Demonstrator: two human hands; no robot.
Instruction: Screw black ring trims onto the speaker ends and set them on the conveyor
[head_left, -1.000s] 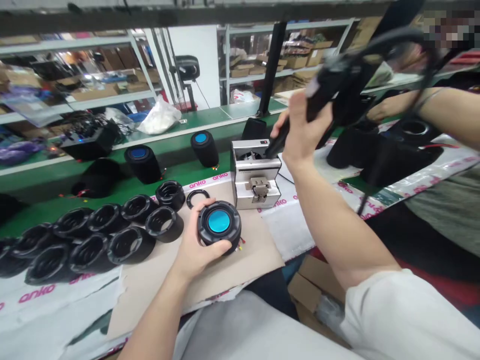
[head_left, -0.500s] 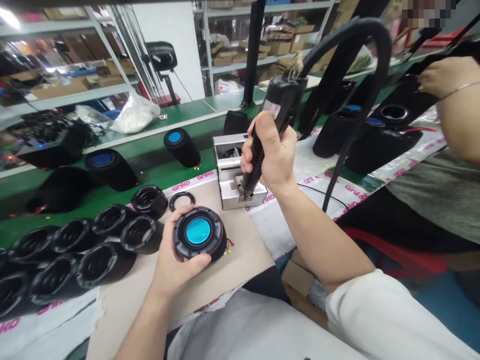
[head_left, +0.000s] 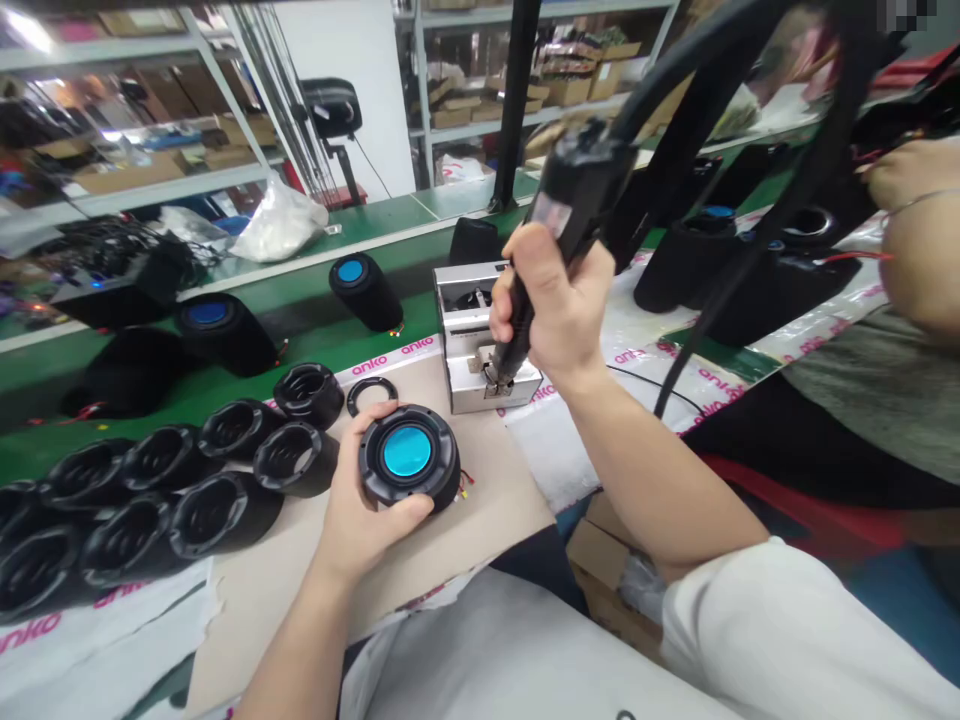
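My left hand [head_left: 367,500] is wrapped round a black cylindrical speaker [head_left: 409,450] with a blue disc in its top, resting on the cardboard sheet [head_left: 495,510]. Thin red and yellow wires stick out at its right side. My right hand [head_left: 559,300] grips a black electric screwdriver [head_left: 577,190] with a thick dark cable, tilted with its tip down. That tip meets the front of a silver screw feeder [head_left: 469,350]; the exact contact is too small to make out. Behind the held speaker lies a loose black ring [head_left: 373,397].
Several black hollow housings [head_left: 225,510] stand in rows on the left. More speakers [head_left: 365,290] sit on the green bench beyond. At the right, a co-worker's arm [head_left: 926,240] reaches over dark speaker bodies [head_left: 679,265]. An open cardboard box [head_left: 607,560] is below the table edge.
The view has shifted slightly, so most things appear a little further right. My left hand still holds the speaker, and the screwdriver tip remains at the feeder. The cable has swung right.
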